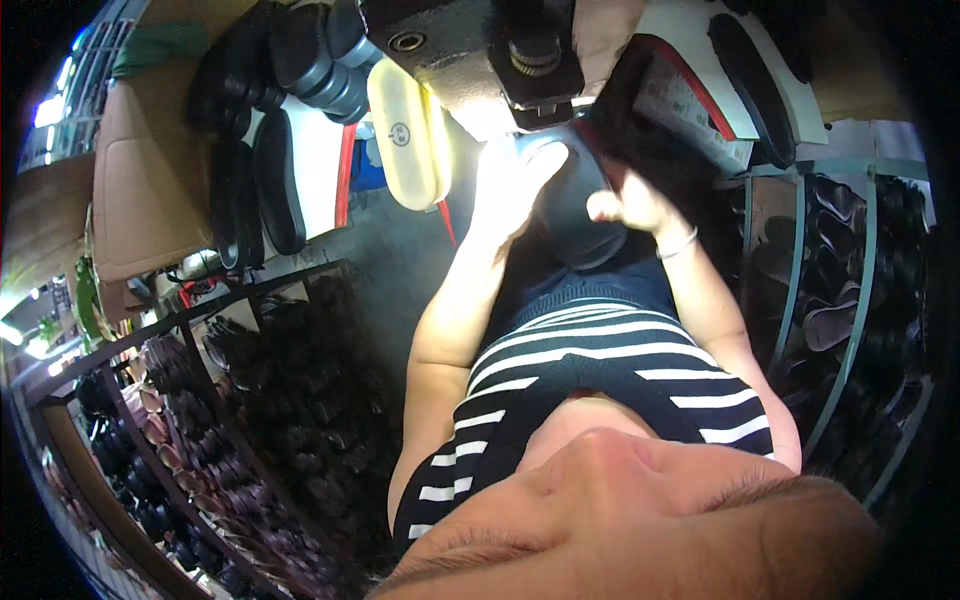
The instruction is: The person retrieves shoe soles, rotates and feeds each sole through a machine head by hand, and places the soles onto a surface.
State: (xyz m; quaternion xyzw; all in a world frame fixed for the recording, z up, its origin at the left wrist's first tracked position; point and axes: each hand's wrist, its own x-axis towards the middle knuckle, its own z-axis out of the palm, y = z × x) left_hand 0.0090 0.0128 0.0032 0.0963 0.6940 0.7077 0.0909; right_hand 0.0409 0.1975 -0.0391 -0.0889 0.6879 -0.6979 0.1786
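Note:
Below the head of a dark machine [540, 60], which looks like a sewing machine, I hold a dark, oblong shoe sole [578, 215] with its rounded end towards my body. My left hand [508, 190] grips its left side, the thumb lying on top. On the other side my right hand [640, 208] holds the edge, its thumb pointing inward over the sole. Both hands' fingers underneath are hidden. Bright lamp light washes out my left hand and the sole's far part. The sole's far end disappears under the machine.
A pale yellow sole [400, 135] stands left of the machine. Black soles [278, 180] are piled farther left, beside a tan panel [150, 180]. Another black sole [752, 90] lies on a white box at right. Racks packed with dark shoe parts [300, 400] flank me on both sides.

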